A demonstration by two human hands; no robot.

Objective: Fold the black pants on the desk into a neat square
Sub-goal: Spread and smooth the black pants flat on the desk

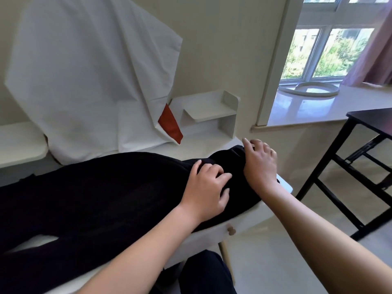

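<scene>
- Resting palm down on the black pants [106, 198], the left hand [209, 187] has its fingers loosely bent and their tips on the cloth. No pinch shows, so it looks to be pressing rather than gripping.
- Just beside it, the right hand [259, 164] lies on the end of the garment near the right corner. Its fingers are spread and relaxed, the tips reaching over the far edge of the cloth, and it holds nothing that can be seen.
- Under both hands the pants lie lengthwise along the white counter [197, 152], running from the right end out of view at the left. A pale gap at the lower left seems to mark where the legs part.
- The cloth looks soft, limp and light, and it bunches in folds near the right hand. It will probably sag when lifted, slide easily on the smooth top, and keep a crease only if pressed flat.
- The best hold is likely a pinch at the two corners of the end, one per hand. From there it can be laid over and smoothed with flat palms.
- Behind stand a draped white sheet [84, 71] and a small white shelf [212, 111]. A dark table [371, 122] is well apart on the right.
</scene>
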